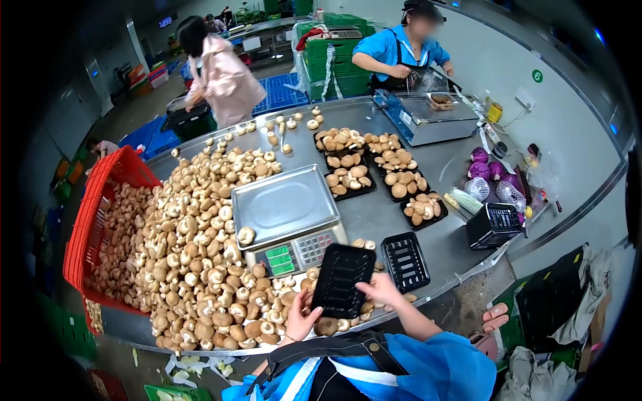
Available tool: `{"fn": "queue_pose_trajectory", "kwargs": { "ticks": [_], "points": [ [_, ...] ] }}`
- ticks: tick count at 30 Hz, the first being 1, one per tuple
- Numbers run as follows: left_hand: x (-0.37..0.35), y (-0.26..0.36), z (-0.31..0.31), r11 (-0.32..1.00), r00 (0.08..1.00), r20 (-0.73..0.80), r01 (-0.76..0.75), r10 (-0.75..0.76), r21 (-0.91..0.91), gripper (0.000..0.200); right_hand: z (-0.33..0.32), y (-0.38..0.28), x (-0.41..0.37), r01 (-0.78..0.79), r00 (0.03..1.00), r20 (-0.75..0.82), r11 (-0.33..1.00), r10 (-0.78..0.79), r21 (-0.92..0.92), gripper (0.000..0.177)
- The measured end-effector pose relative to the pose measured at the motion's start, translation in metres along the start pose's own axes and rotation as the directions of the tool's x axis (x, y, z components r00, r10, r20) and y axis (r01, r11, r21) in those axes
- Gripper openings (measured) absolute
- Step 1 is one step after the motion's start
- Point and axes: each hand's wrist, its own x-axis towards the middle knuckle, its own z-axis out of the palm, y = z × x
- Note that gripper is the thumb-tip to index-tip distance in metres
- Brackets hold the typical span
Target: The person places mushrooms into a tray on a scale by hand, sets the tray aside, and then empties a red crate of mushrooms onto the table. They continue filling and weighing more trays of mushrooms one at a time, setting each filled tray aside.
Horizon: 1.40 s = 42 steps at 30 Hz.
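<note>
A black plastic tray is held tilted in front of me, over mushrooms along the table's near edge. My left hand grips its lower left edge, and my right hand pinches its right side. A second black tray lies just beyond my right hand with no mushrooms in it. Past the held tray stands a digital scale; a single mushroom rests on its pan's near left corner. To the left spreads a large heap of brown mushrooms.
A tipped red crate holds mushrooms at the left. Filled trays line the table's middle. A stack of black trays and purple cabbages are at the right. Across the table, a person in blue works at a wrapping machine.
</note>
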Motion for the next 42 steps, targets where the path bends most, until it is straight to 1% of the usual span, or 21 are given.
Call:
{"fn": "queue_pose_trajectory", "kwargs": {
  "ticks": [1,2,3,5,6,7,11,14,17,19,20,21,22,23,24,26,28,33,36,40,42],
  "points": [
    [0.006,0.005,0.005,0.996,0.999,0.048,-0.011,0.007,0.092,0.049,0.005,0.009,0.001,0.048,0.998,0.029,0.999,-0.047,-0.020,0.020],
    [0.009,0.000,0.006,0.974,0.986,0.070,0.136,-0.151,0.179,0.041,0.007,0.010,0.003,0.100,0.993,0.067,0.994,-0.097,-0.040,0.020],
    [0.013,-0.007,0.009,0.974,0.985,0.077,0.136,-0.151,0.180,0.037,0.004,0.012,0.003,0.108,0.991,0.080,0.993,-0.104,-0.045,0.020],
    [0.015,-0.006,0.014,0.964,0.986,0.048,0.147,-0.161,0.223,0.032,0.005,0.008,0.006,-0.051,0.998,0.029,0.999,0.051,0.017,0.021],
    [0.013,0.000,0.017,0.952,0.986,0.002,0.161,-0.167,0.262,0.030,0.000,-0.008,0.003,-0.149,0.986,0.081,0.987,0.144,0.063,0.020],
    [0.010,0.000,0.023,0.954,0.994,-0.061,0.103,-0.089,0.282,0.030,-0.002,-0.002,0.008,-0.141,0.986,0.094,0.990,0.138,0.028,0.020],
    [-0.002,-0.025,0.028,0.981,0.991,-0.118,0.088,-0.068,0.175,0.027,0.000,0.012,0.008,-0.087,0.982,0.176,0.994,0.074,0.066,0.016],
    [-0.009,-0.006,0.030,0.940,0.984,-0.149,0.137,-0.094,0.312,0.029,0.005,0.021,0.010,-0.085,0.978,0.196,0.992,0.066,0.092,0.012],
    [-0.016,-0.021,0.027,0.952,0.978,-0.197,0.126,-0.072,0.279,0.028,0.008,0.014,0.008,-0.090,0.972,0.226,0.990,0.064,0.105,0.012],
    [-0.018,-0.004,0.033,0.925,0.972,-0.214,0.167,-0.097,0.340,0.028,0.008,0.006,0.007,-0.062,0.966,0.251,0.998,0.056,0.015,0.016],
    [-0.019,-0.027,0.031,0.954,0.965,-0.227,0.188,-0.134,0.235,0.026,0.007,0.030,0.016,0.006,0.955,0.294,0.995,0.023,-0.097,0.020],
    [-0.021,-0.028,0.032,0.972,0.959,-0.240,0.186,-0.149,0.142,0.024,0.006,0.046,0.023,-0.004,0.949,0.306,0.972,0.078,-0.234,0.024],
    [-0.021,-0.027,0.034,0.981,0.952,-0.255,0.186,-0.168,0.048,0.023,0.009,0.036,0.016,-0.030,0.964,0.263,0.999,0.036,-0.026,0.025],
    [-0.022,-0.021,0.036,0.976,0.949,-0.267,0.196,-0.165,0.094,0.022,0.010,0.039,0.016,0.019,0.966,0.257,1.000,-0.022,0.015,0.024],
    [-0.024,-0.015,0.038,0.969,0.944,-0.291,0.204,-0.157,0.139,0.021,0.007,0.019,0.010,-0.063,0.960,0.272,0.998,0.065,-0.014,0.022],
    [-0.024,-0.013,0.043,0.987,0.953,-0.287,0.132,-0.100,0.094,0.020,0.016,0.051,0.016,-0.029,0.974,0.225,0.992,0.001,0.120,0.027],
    [-0.025,-0.017,0.043,0.982,0.950,-0.290,0.151,-0.113,0.113,0.020,0.017,0.043,0.011,0.054,0.979,0.193,0.996,-0.068,0.077,0.027],
    [-0.026,-0.014,0.048,0.975,0.963,-0.257,0.131,-0.082,0.178,0.021,0.010,0.029,-0.004,-0.090,0.976,0.212,0.973,0.044,0.211,0.023],
    [-0.025,-0.006,0.052,0.974,0.962,-0.268,0.111,-0.055,0.199,0.021,0.011,0.032,-0.006,-0.045,0.979,0.203,0.940,-0.026,0.337,0.025],
    [-0.030,-0.013,0.055,0.977,0.944,-0.329,0.096,-0.029,0.188,0.021,0.008,0.033,-0.004,-0.120,0.964,0.257,0.974,0.068,0.194,0.026],
    [-0.030,-0.014,0.055,0.972,0.939,-0.344,0.105,-0.026,0.211,0.021,0.010,0.041,0.000,0.151,0.988,-0.029,0.954,-0.149,0.257,0.027]
  ]
}}
